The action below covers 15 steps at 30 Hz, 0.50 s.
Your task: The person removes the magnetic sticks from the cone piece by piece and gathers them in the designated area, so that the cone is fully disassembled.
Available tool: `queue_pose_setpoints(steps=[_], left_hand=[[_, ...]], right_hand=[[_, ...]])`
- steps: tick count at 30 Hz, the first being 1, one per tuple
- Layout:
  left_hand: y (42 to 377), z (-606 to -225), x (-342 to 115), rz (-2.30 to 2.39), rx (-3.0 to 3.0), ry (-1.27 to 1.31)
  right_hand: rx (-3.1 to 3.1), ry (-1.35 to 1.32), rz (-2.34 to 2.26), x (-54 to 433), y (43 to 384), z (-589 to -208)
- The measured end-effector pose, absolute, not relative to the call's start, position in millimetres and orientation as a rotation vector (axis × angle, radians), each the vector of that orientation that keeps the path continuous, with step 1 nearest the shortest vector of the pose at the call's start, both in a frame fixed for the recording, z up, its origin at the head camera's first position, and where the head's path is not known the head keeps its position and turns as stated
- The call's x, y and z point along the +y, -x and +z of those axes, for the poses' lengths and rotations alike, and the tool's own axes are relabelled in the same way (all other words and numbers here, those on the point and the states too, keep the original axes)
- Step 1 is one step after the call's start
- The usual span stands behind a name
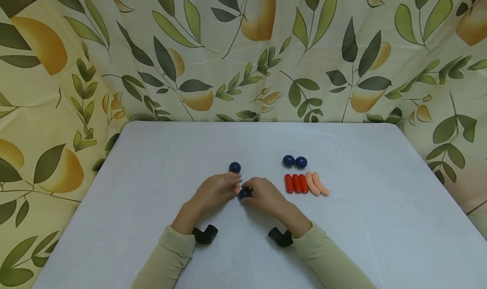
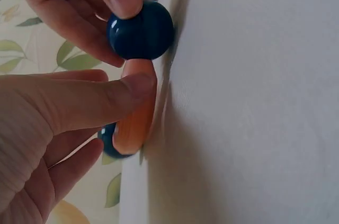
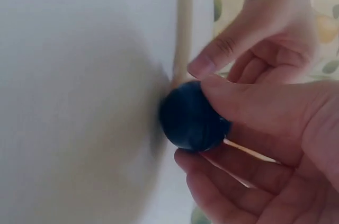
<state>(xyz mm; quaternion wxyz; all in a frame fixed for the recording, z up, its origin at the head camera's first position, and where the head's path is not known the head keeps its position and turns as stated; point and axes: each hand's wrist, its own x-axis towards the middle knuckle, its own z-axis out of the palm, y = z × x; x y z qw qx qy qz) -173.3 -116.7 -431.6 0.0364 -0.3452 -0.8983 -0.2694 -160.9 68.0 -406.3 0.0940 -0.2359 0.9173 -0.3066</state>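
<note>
My left hand (image 1: 217,190) pinches a peach-coloured curved stick (image 2: 135,128), its thumb lying along the side in the left wrist view. My right hand (image 1: 267,197) grips a dark blue ball (image 3: 192,116) between thumb and fingers. That ball touches one end of the peach stick in the left wrist view. At the stick's other end is a second blue ball (image 1: 234,167), partly hidden by the stick in the left wrist view. Both hands are close together, low over the white table.
To the right, two blue balls (image 1: 294,161) sit side by side. Nearer, three red sticks (image 1: 296,184) lie in a row beside two peach curved sticks (image 1: 317,184). Black cameras (image 1: 205,234) are worn at the wrists. A patterned cloth (image 1: 243,69) hangs behind the white table (image 1: 152,154).
</note>
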Motion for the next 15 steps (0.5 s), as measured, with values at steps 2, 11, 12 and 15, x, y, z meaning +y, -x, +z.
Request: queue_pose_setpoints(steps=[2,11,12,15], left_hand=[[173.1,-431.3,-114.8,-0.841,-2.791,1.084],[172.0,-435.1,-109.7,-0.747,-2.789,1.196],[171.9,-435.6,-109.4,-0.743,-2.786,1.198],[170.3,-435.2,-108.3,-0.777,-2.813,1.164]], right_hand=[[2.700,0.720,-0.896,70.5,159.9,-404.6],[2.702,0.797,-0.896,76.2,157.1,-406.2],[2.702,0.802,-0.899,76.5,157.0,-406.7],[2.688,0.816,-0.908,77.5,155.9,-407.2]])
